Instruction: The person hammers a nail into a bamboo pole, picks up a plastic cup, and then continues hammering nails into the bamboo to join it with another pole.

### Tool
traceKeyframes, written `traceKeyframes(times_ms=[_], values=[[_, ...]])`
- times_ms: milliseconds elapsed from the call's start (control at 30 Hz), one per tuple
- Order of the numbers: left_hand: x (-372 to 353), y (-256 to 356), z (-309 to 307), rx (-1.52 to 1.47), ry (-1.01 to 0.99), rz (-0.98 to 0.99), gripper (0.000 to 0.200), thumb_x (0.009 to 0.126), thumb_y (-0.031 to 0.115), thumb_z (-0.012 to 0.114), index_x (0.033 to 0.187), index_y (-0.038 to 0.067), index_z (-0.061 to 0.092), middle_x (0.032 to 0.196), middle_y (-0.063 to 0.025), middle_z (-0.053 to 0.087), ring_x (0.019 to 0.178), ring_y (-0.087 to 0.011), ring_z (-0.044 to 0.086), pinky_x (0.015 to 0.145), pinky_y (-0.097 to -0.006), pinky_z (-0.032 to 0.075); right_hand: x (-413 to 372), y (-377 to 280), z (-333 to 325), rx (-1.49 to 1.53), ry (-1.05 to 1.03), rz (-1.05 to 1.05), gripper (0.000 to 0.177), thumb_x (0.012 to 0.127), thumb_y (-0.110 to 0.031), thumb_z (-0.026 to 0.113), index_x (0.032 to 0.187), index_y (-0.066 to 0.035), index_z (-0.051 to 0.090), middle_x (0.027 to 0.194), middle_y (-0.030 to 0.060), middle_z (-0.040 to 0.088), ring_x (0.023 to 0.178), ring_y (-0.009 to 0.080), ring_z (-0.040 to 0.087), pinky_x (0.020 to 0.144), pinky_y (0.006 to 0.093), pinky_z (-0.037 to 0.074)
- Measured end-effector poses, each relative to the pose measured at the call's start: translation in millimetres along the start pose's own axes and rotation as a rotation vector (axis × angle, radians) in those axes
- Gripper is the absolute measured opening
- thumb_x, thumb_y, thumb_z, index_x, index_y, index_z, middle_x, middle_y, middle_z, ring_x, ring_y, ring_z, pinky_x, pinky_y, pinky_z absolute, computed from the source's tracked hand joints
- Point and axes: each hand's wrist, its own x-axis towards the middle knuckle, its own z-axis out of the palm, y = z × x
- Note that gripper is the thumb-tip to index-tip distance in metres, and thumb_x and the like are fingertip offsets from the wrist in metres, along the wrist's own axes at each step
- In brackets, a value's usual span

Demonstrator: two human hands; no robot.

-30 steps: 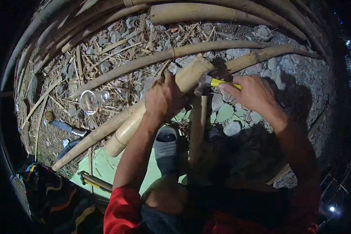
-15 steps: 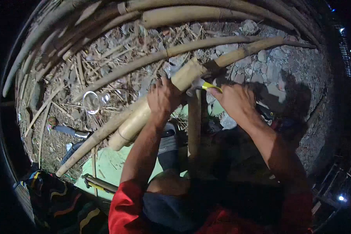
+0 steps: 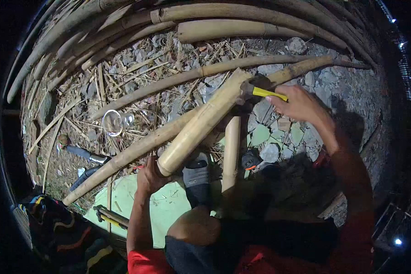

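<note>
A short, thick bamboo piece (image 3: 203,125) lies slanted across the middle, its broken-looking upper end pointing away to the right. My left hand (image 3: 150,176) is closed around its lower end, near my left knee. In my right hand (image 3: 299,105) is a hammer (image 3: 270,94), gripped by its yellow handle. The dark hammer head meets the bamboo's upper end; its exact shape is blurred. Behind the piece runs a longer, thinner bamboo pole (image 3: 137,145). A bamboo post (image 3: 231,150) stands below the piece, beside my shoe (image 3: 196,172).
More bamboo poles (image 3: 242,13) are stacked along the back. Rubble (image 3: 322,80) and dry splinters cover the ground. A clear round cup (image 3: 113,123), a dark-handled tool (image 3: 82,153), a tape measure (image 3: 250,160), a saw-like tool (image 3: 112,217) and patterned cloth (image 3: 73,233) lie around.
My left hand has slid from the upper part of the bamboo down to its lower end. The bamboo's lower end has swung right; the hammer and my right hand have shifted right and slightly up.
</note>
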Motion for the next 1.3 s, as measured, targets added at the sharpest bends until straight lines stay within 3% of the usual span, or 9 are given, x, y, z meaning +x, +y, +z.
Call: traceKeyframes(times_ms=[267, 367, 467, 700, 1000, 1100, 1133, 1167, 1300], values=[[6, 7, 18, -0.108, -0.040, 0.062, 0.084, 0.058, 0.040, 0.100, 0.122, 0.005, 0.058, 0.102, -0.0203, 0.070, 0.097, -0.0436, 0.069, 0.080, -0.0524, 0.057, -9, 2, -14, -0.162, -0.089, -0.040, 0.042, 0.100, -0.046, 0.065, 0.100, -0.004, 0.070, 0.074, 0.0165, 0.069, 0.067, 0.0379, 0.068, 0.064, 0.0485, 0.051], [7, 7, 30, -0.294, -0.122, -0.103, 0.084, 0.059, 0.041, 0.100, 0.123, 0.006, 0.057, 0.100, -0.0196, 0.073, 0.093, -0.0428, 0.073, 0.076, -0.0509, 0.059, -12, 12, -5, -0.252, -0.134, 0.053, 0.048, 0.101, -0.047, 0.062, 0.105, 0.001, 0.067, 0.072, 0.0181, 0.068, 0.065, 0.0347, 0.070, 0.062, 0.0468, 0.053], [8, 22, 23, -0.229, -0.108, -0.109, 0.083, 0.061, 0.043, 0.097, 0.123, 0.008, 0.057, 0.101, -0.0208, 0.075, 0.093, -0.0427, 0.074, 0.074, -0.0496, 0.060, -5, -9, -27, -0.016, -0.450, 0.382, 0.052, 0.102, -0.048, 0.062, 0.106, 0.004, 0.065, 0.072, 0.0159, 0.067, 0.061, 0.0263, 0.070, 0.058, 0.0418, 0.055], [7, 18, 28, -0.146, -0.108, -0.180, 0.084, 0.059, 0.046, 0.096, 0.125, 0.011, 0.058, 0.105, -0.0202, 0.075, 0.096, -0.0411, 0.074, 0.080, -0.0503, 0.059, -11, 36, -59, 0.380, -0.791, 0.240, 0.041, 0.109, -0.039, 0.055, 0.109, 0.002, 0.063, 0.067, 0.0036, 0.061, 0.054, 0.0148, 0.064, 0.051, 0.0321, 0.052], [7, 24, 28, -0.082, -0.061, -0.229, 0.084, 0.053, 0.048, 0.098, 0.121, 0.014, 0.060, 0.102, -0.0157, 0.076, 0.094, -0.0387, 0.074, 0.080, -0.0485, 0.059, -35, 23, -63, 0.254, -0.624, 0.571, 0.054, 0.109, -0.055, 0.047, 0.087, -0.008, 0.061, 0.056, -0.0009, 0.047, 0.044, 0.0120, 0.049, 0.043, 0.0326, 0.041], [7, 29, 30, -0.061, -0.037, -0.209, 0.085, 0.052, 0.046, 0.098, 0.120, 0.013, 0.061, 0.102, -0.0160, 0.074, 0.094, -0.0403, 0.073, 0.078, -0.0503, 0.059, -47, 53, -33, 0.384, -0.598, 0.538, 0.055, 0.108, -0.056, 0.048, 0.084, -0.008, 0.059, 0.056, -0.0010, 0.047, 0.044, 0.0120, 0.048, 0.042, 0.0335, 0.040], [7, 29, 30, -0.062, -0.037, -0.204, 0.084, 0.052, 0.046, 0.098, 0.120, 0.013, 0.061, 0.102, -0.0162, 0.074, 0.094, -0.0408, 0.073, 0.078, -0.0507, 0.059, -59, 62, -8, 0.477, -0.499, 0.334, 0.054, 0.108, -0.058, 0.047, 0.086, -0.009, 0.057, 0.057, -0.0013, 0.047, 0.044, 0.0121, 0.046, 0.039, 0.0331, 0.038], [7, 29, 31, -0.054, -0.038, -0.193, 0.084, 0.052, 0.045, 0.098, 0.120, 0.012, 0.060, 0.102, -0.0164, 0.074, 0.093, -0.0411, 0.072, 0.078, -0.0510, 0.059, -75, 62, 17, 0.671, -0.491, 0.573, 0.053, 0.108, -0.058, 0.047, 0.087, -0.010, 0.055, 0.057, -0.0019, 0.045, 0.043, 0.0120, 0.044, 0.038, 0.0329, 0.036], [8, 24, 36, -0.007, 0.002, -0.167, 0.081, 0.054, 0.044, 0.097, 0.119, 0.012, 0.060, 0.102, -0.0163, 0.073, 0.093, -0.0415, 0.071, 0.078, -0.0517, 0.059, -94, 29, 46, 1.091, -0.550, 0.737, 0.053, 0.109, -0.058, 0.043, 0.086, -0.011, 0.048, 0.056, -0.0032, 0.039, 0.039, 0.0114, 0.035, 0.036, 0.0322, 0.032]])
